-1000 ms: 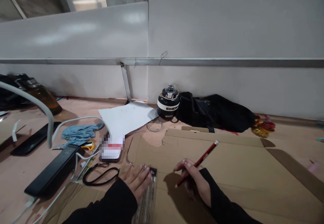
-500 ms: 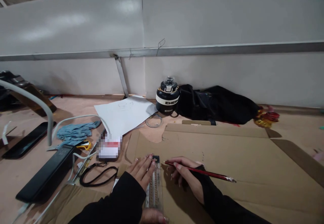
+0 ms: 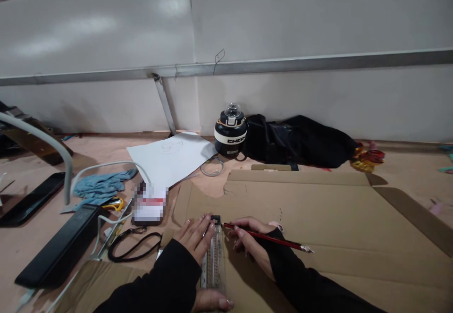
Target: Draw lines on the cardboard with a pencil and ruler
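A clear ruler-like strip (image 3: pixel 214 261) with dark and patterned markings lies lengthwise on a flattened brown cardboard sheet (image 3: pixel 329 218). My left hand (image 3: pixel 198 237) is spread over its left side, fingertips near the far end and thumb across the near end. In my right hand (image 3: pixel 251 244) is a slim dark red pen or pencil (image 3: pixel 279 241), pinched with one end beside the far right edge of the strip. The other end points right over the cardboard. Whether the tip touches the cardboard cannot be made out.
A black bottle (image 3: pixel 230 131), black cloth bag (image 3: pixel 300 140) and white paper (image 3: pixel 170 157) lie behind. Left are a blue cloth (image 3: pixel 102 183), yellow cutter (image 3: pixel 115 204), black box (image 3: pixel 60 247), black cord loop (image 3: pixel 134 245), cables and a partly blurred phone-like item (image 3: pixel 149 204).
The view has shifted slightly, so most things sit a little further left. My right hand and the red pen or pencil have tilted slightly; both hands keep their places by the strip.
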A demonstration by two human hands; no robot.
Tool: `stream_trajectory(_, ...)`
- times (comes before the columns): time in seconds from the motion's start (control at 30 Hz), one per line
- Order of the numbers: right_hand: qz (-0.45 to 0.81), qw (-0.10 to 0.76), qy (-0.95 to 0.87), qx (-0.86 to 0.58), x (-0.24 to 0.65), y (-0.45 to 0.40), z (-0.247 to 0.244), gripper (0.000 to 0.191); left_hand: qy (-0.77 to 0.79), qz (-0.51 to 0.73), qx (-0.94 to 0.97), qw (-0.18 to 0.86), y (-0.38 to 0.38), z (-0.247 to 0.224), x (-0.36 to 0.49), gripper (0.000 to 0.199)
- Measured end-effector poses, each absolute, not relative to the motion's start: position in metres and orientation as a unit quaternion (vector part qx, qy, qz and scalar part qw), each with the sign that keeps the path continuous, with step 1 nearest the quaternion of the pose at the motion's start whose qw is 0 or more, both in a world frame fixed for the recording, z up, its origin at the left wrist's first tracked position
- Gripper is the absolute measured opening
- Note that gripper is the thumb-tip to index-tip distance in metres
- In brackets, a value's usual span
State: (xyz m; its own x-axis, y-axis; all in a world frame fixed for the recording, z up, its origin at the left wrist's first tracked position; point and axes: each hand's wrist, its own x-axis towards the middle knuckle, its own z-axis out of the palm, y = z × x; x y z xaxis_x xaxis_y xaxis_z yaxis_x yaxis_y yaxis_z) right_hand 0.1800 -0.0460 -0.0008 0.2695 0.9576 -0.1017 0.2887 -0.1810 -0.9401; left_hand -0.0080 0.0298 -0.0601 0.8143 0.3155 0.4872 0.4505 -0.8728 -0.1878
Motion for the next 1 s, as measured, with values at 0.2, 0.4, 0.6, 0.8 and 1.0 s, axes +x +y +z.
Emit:
stream_trajectory(0.2, 0.378, 0.429, -0.472, -0.672, 0.1797, -0.0466, -0.0034, 0.034, -0.190, -0.237, -0.939, 0.161, 0.0348, -0.0640, -0.0104, 0.038)
stream_trajectory(0.4, 0.359, 0.416, -0.492, -0.675, 0.1790, -0.0473, -0.0006, 0.032, -0.164, -0.242, -0.940, 0.176, 0.0377, -0.0632, -0.0113, 0.035)
stream_trajectory(0.6, 0.335, 0.408, -0.512, -0.677, 0.1780, -0.0489, -0.0001, 0.030, -0.186, -0.241, -0.936, 0.173, 0.0345, -0.0618, -0.0094, 0.038)
stream_trajectory(0.8, 0.323, 0.403, -0.533, -0.670, 0.1775, -0.0521, 0.0046, 0.030, -0.184, -0.241, -0.938, 0.170, 0.0353, -0.0601, -0.0086, 0.037)
stream_trajectory(1.0, 0.298, 0.379, -0.577, -0.660, 0.1781, -0.0554, -0.0028, 0.030, -0.191, -0.255, -0.932, 0.171, 0.0344, -0.0622, -0.0070, 0.035)
